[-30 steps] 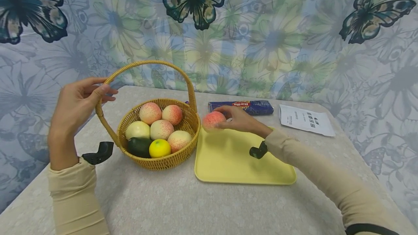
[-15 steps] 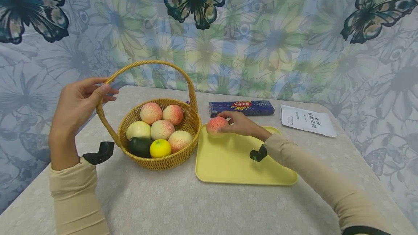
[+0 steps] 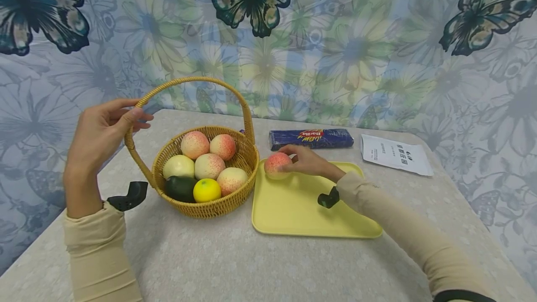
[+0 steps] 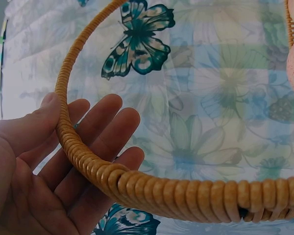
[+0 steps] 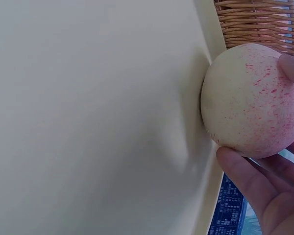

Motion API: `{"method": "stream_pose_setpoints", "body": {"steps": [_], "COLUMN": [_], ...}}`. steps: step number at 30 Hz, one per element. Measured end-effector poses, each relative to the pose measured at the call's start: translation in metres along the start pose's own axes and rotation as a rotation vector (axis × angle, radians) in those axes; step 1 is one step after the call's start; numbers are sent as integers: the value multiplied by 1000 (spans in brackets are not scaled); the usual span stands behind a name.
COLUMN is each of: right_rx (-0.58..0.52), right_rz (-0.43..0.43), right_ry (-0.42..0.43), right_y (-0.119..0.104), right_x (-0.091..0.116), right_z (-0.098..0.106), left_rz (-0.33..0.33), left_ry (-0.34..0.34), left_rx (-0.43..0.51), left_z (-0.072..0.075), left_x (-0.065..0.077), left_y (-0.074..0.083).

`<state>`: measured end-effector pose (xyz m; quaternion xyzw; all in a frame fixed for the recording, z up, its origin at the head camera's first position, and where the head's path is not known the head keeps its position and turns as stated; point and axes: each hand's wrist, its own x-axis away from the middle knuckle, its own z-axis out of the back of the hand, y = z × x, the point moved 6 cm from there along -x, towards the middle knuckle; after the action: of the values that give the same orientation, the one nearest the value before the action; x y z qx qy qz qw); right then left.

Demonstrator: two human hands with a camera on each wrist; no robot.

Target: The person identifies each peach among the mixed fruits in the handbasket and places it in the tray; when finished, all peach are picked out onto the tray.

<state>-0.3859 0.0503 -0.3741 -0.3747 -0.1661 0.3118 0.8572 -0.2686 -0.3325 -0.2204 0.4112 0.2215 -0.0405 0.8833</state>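
My left hand [image 3: 100,132] holds the arched handle [image 3: 197,79] of a wicker basket [image 3: 209,209], the thumb on one side and the fingers behind it in the left wrist view. Several pink-speckled peaches [image 3: 209,167] fill the basket, along with a pale yellow-green fruit [image 3: 179,167], a dark green avocado-like fruit [image 3: 180,188] and a yellow lemon-like fruit [image 3: 207,190]. With thumb and fingers, my right hand [image 3: 308,161] grips another peach [image 5: 250,100] at the far left corner of a yellow tray [image 3: 310,213]. Its pale underside meets the tray's inner edge in the right wrist view.
Behind the tray lies a blue Barilla pasta pack [image 3: 335,138]. A white printed packet [image 3: 396,154] is at the back right. The patterned butterfly cloth [image 3: 268,73] hangs along the table's back edge, and the basket stands close to the tray's left side.
My right hand has brought the peach slightly right and down, from beside the basket rim onto the tray's far left corner. My left hand keeps its hold on the handle.
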Motion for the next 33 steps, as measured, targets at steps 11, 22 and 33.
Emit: {"method": "stream_pose_setpoints", "body": {"steps": [11, 22, 33], "right_rx": [33, 30, 22], "right_rz": [1, -22, -20], "right_ry": [-50, -77, -98], "right_y": [-3, -2, -2], "right_x": [-2, -3, -3], "right_z": [-4, -9, -10], "left_rz": [-10, -31, -23], "left_ry": [3, 0, -5], "left_rx": [-7, -3, 0], "left_z": [-1, -1, -1], "left_x": [0, 1, 0], "left_y": [0, 0, 1]}}
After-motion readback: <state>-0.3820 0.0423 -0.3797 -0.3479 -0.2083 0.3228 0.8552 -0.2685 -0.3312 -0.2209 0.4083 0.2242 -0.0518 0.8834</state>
